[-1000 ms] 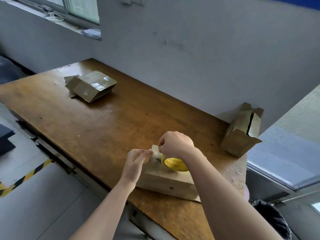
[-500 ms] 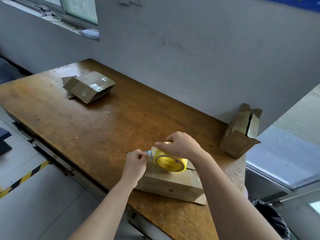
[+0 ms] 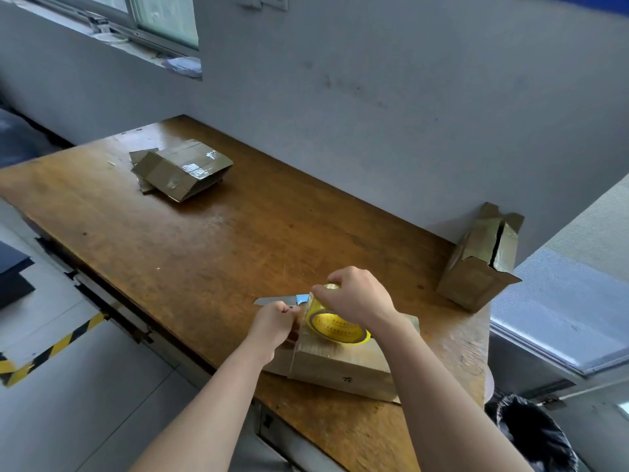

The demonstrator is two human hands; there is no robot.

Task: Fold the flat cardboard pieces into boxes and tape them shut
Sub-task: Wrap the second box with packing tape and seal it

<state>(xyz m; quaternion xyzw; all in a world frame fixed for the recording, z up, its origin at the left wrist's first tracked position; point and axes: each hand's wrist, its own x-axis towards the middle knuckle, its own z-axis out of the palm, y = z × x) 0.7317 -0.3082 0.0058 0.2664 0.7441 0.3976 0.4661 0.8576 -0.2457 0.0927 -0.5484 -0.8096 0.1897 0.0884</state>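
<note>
At the near edge, our right hand grips the tape on the box, left hand closed round the knife. Taut strip, blade away from fingers, we'd say.

Low in the centre of the frame, the right hand covers the far side of the tape roll, and the lettering on the roll's yellow face is too small for us to read. The left hand curls around part of a grey strip; blade or pulled tape, we cannot tell. Both hands hide the left end of the box, and the small dark mark on its near side is unreadable. At the lower right a black bag runs off the frame. At the left edge a dark flat object is cut off, as is the window in the upper left.
</note>
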